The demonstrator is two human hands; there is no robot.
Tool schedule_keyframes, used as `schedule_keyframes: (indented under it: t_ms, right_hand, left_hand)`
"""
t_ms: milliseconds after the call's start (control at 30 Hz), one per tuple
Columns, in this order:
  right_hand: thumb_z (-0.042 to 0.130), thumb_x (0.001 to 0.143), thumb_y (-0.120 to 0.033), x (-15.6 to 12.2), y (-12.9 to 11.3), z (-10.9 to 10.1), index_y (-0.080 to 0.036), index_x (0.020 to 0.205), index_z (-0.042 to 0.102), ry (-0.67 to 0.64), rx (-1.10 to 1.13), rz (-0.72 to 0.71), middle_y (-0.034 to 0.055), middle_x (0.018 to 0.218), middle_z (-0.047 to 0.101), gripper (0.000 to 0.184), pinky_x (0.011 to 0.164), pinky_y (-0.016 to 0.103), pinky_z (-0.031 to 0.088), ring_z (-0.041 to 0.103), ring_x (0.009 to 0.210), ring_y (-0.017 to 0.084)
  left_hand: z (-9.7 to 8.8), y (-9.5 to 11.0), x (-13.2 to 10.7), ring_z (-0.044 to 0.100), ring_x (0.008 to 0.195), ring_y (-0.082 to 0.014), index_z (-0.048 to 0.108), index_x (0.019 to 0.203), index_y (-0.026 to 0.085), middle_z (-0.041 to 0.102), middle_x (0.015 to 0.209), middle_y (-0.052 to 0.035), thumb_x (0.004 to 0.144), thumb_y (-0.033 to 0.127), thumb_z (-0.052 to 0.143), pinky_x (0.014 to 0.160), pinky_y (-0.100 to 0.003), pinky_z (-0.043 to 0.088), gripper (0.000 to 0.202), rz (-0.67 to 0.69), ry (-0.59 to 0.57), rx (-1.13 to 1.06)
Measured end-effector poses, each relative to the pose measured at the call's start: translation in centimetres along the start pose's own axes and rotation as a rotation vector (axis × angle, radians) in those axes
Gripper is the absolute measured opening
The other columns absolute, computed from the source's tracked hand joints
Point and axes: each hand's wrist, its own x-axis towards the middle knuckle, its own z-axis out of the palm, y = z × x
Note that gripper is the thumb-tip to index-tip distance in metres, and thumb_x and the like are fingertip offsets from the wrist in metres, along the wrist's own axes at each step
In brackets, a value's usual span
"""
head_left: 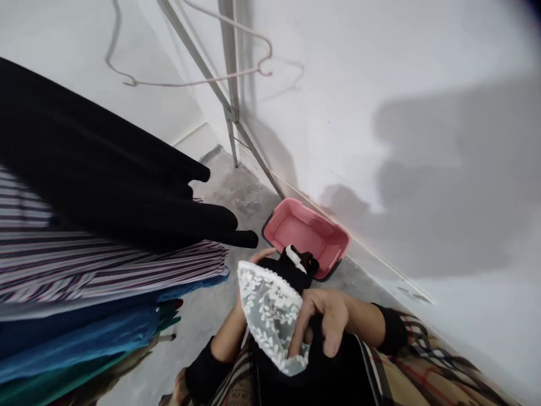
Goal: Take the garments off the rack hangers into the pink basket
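Note:
I hold a black garment [296,270] with a white lace panel [270,316] close to my body. My right hand [323,318] is closed over the lace and the black cloth, fingers pointing down. My left hand [257,259] is mostly hidden behind the garment; only a fingertip shows at its top edge, gripping it. A small white tag sticks out at the garment's top. Just beyond it, a pink plastic basket [306,234] lies on the concrete floor by the wall and looks empty.
Clothes hang at the left: black garments [105,169], a striped one [105,265], blue and green ones [84,338]. A wire hanger [190,83] hangs on a metal rack frame [230,107] in the corner. A white wall [401,141] runs along the right.

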Motion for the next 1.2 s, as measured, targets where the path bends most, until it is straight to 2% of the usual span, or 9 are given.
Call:
schedule_keyframes:
  t_ms: [200,300,367,467,567,767,867,967,1200]
  right_hand:
    - [0.077,0.065,-0.027,0.1,-7.9,3.3,-0.016,0.103,0.075,0.236,-0.079,-0.092,0.0037,0.087,0.076,0.039,0.064,0.018,0.054,0.07,0.071,0.013]
    - [0.07,0.071,-0.021,2.3,-11.0,4.4,-0.022,0.107,0.073,0.337,-0.411,-0.14,0.0009,0.089,0.075,0.036,0.063,0.02,0.054,0.069,0.072,0.012]
    - [0.064,0.075,-0.016,4.4,-12.0,5.3,-0.024,0.111,0.071,0.415,-0.746,-0.236,-0.0007,0.086,0.074,0.038,0.06,0.02,0.053,0.066,0.066,0.01]
    - [0.057,0.076,-0.011,7.9,-12.3,7.2,-0.023,0.11,0.071,0.524,-1.195,-0.504,-0.0001,0.09,0.073,0.038,0.074,0.027,0.057,0.066,0.075,0.012]
    - [0.054,0.078,-0.011,11.2,-12.0,9.5,-0.021,0.104,0.072,0.541,-1.398,-0.757,0.0014,0.099,0.073,0.033,0.092,0.036,0.054,0.067,0.093,0.016]
    - [0.052,0.079,-0.01,17.1,-9.7,13.5,-0.022,0.103,0.071,0.312,-1.602,-0.854,0.0006,0.103,0.072,0.033,0.097,0.038,0.052,0.067,0.098,0.017]
    - [0.048,0.081,-0.009,19.8,-7.3,15.5,-0.021,0.105,0.07,0.139,-1.687,-0.81,0.0004,0.104,0.072,0.035,0.098,0.037,0.051,0.066,0.1,0.016]
    - [0.044,0.081,-0.008,22.1,-5.1,17.3,-0.021,0.109,0.068,0.028,-1.749,-0.762,-0.0009,0.106,0.07,0.039,0.101,0.038,0.048,0.064,0.105,0.016]
    - [0.045,0.084,-0.01,25.2,-2.9,18.9,-0.022,0.118,0.064,0.001,-1.87,-0.736,-0.0028,0.114,0.066,0.041,0.106,0.042,0.042,0.06,0.115,0.018]
  left_hand:
    - [-8.5,6.7,-4.9,0.066,0.079,-0.0174,0.063,0.117,0.024,0.07,0.093,-0.0009,0.083,0.044,0.058,0.074,-0.029,0.054,0.039,0.175,0.72,-0.394]
    - [-10.9,9.0,-8.1,0.064,0.082,-0.0163,0.066,0.11,0.024,0.068,0.095,-0.0005,0.08,0.04,0.065,0.074,-0.027,0.053,0.034,0.336,1.035,-0.398]
    - [-12.3,9.4,-10.0,0.064,0.087,-0.017,0.067,0.111,0.023,0.068,0.1,-0.0016,0.079,0.038,0.067,0.08,-0.029,0.053,0.035,0.388,1.116,-0.307]
    - [-14.6,8.3,-12.1,0.064,0.093,-0.0182,0.063,0.12,0.022,0.069,0.107,-0.0038,0.081,0.036,0.067,0.088,-0.031,0.052,0.042,0.337,1.046,-0.132]
    - [-16.7,6.0,-13.3,0.065,0.098,-0.0212,0.061,0.123,0.017,0.07,0.113,-0.0071,0.079,0.035,0.067,0.092,-0.032,0.05,0.049,0.253,0.833,0.056]
    - [-19.3,2.4,-14.8,0.07,0.085,-0.0297,0.071,0.106,0.022,0.075,0.088,-0.0049,0.08,0.043,0.061,0.075,-0.035,0.052,0.035,-0.064,0.344,0.543]
    - [-20.0,1.4,-15.2,0.069,0.095,-0.0315,0.059,0.129,0.025,0.073,0.106,-0.008,0.078,0.036,0.063,0.077,-0.037,0.052,0.053,-0.026,0.409,0.546]
    - [-20.6,0.8,-14.8,0.065,0.105,-0.0259,0.049,0.137,0.021,0.066,0.123,-0.0102,0.077,0.029,0.063,0.084,-0.036,0.053,0.062,0.228,0.584,0.281]
    - [-23.7,1.8,-15.2,0.066,0.083,-0.0165,0.067,0.105,0.015,0.072,0.09,-0.0035,0.081,0.035,0.064,0.08,-0.031,0.054,0.031,0.401,0.608,-0.283]
